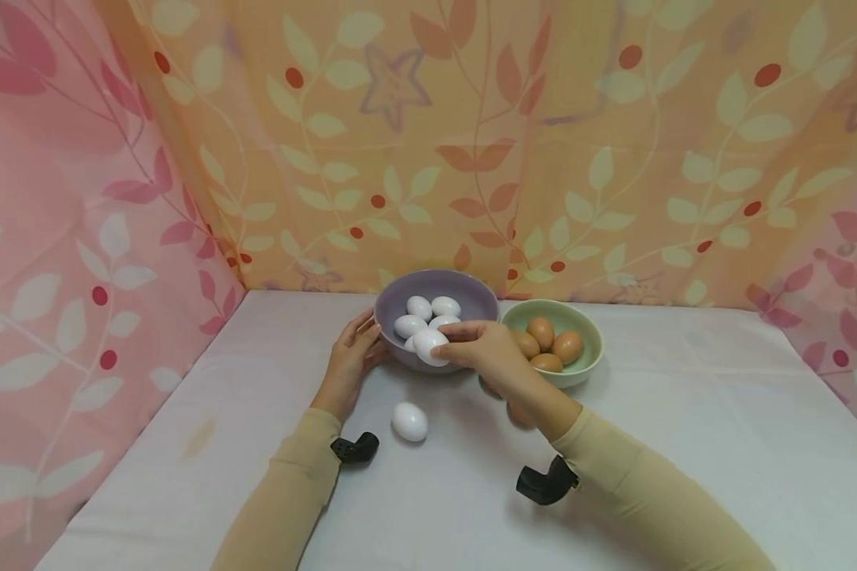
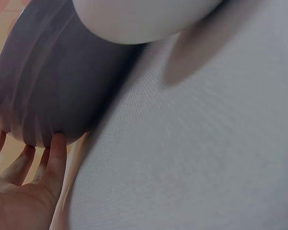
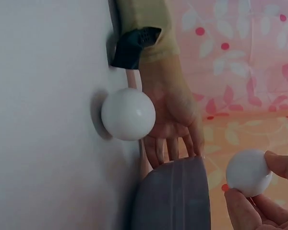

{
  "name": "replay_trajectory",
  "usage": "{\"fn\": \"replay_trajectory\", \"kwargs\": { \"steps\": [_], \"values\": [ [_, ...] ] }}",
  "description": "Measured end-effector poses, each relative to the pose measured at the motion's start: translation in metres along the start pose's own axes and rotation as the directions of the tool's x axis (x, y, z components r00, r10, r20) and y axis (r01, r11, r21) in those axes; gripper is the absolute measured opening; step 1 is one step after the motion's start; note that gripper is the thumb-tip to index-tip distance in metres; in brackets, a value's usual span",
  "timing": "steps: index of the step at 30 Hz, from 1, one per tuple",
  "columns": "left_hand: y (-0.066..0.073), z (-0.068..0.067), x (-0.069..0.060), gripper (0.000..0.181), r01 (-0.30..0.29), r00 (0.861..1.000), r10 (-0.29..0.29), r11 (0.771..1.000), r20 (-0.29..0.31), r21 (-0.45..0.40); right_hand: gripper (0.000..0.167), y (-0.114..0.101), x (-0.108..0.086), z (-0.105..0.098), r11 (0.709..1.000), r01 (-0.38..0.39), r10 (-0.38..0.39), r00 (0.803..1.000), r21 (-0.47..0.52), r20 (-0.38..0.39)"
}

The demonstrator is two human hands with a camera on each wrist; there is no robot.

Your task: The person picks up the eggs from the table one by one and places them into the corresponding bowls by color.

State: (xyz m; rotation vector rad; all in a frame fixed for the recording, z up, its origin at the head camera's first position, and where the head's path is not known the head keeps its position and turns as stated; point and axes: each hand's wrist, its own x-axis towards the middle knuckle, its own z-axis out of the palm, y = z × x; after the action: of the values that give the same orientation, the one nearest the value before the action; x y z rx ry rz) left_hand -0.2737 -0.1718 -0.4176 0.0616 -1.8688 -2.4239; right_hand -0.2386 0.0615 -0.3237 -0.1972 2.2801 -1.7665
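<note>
A purple bowl point(image 1: 439, 279) holds several white eggs point(image 1: 410, 326). My right hand point(image 1: 496, 357) pinches a white egg point(image 1: 431, 347) between thumb and fingers, above the bowl's near rim. In the right wrist view that egg point(image 3: 248, 172) is clear of the bowl. My left hand point(image 1: 350, 361) touches the left side of the purple bowl, its fingertips against the outer wall in the left wrist view. Another white egg point(image 1: 409, 422) lies on the table in front of the bowl, between my forearms.
Just right of the purple bowl stands a green bowl point(image 1: 594, 337) with several brown eggs point(image 1: 567, 346). Two brown eggs point(image 1: 520, 415) lie on the table, partly hidden by my right wrist. Patterned cloth point(image 1: 414, 159) hangs behind the white-covered table point(image 1: 685, 412) and at both sides.
</note>
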Motion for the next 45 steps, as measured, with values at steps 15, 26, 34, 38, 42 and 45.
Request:
{"fn": "replay_trajectory", "kwargs": {
  "steps": [15,26,34,38,42,45],
  "values": [
    [-0.004,0.001,0.002,0.047,0.01,1.0,-0.01,1.0,0.004,-0.001,0.038,-0.001,0.045,0.024,0.997,0.038,-0.036,0.999,0.068,-0.031],
    [-0.004,0.001,0.002,0.048,0.015,1.0,-0.015,1.0,0.01,0.012,0.038,0.006,0.068,0.031,1.0,0.014,-0.014,0.999,-0.002,-0.052],
    [-0.004,0.0,0.003,0.048,0.015,1.0,-0.015,1.0,0.013,0.003,0.042,0.009,0.081,0.037,0.998,0.019,-0.022,0.998,-0.051,-0.062],
    [-0.003,-0.002,0.004,0.049,0.016,1.0,-0.016,1.0,0.014,-0.003,0.04,0.008,0.085,0.041,0.991,0.057,-0.065,0.996,-0.121,-0.063],
    [-0.003,-0.003,0.004,0.049,0.017,1.0,-0.017,1.0,0.012,-0.002,0.038,0.007,0.088,0.044,0.976,0.075,-0.085,0.995,-0.203,-0.045],
    [-0.004,-0.004,0.003,0.05,0.016,1.0,-0.016,1.0,0.014,0.003,0.039,0.006,0.089,0.046,0.978,0.068,-0.073,0.997,-0.198,-0.015]
  ]
}}
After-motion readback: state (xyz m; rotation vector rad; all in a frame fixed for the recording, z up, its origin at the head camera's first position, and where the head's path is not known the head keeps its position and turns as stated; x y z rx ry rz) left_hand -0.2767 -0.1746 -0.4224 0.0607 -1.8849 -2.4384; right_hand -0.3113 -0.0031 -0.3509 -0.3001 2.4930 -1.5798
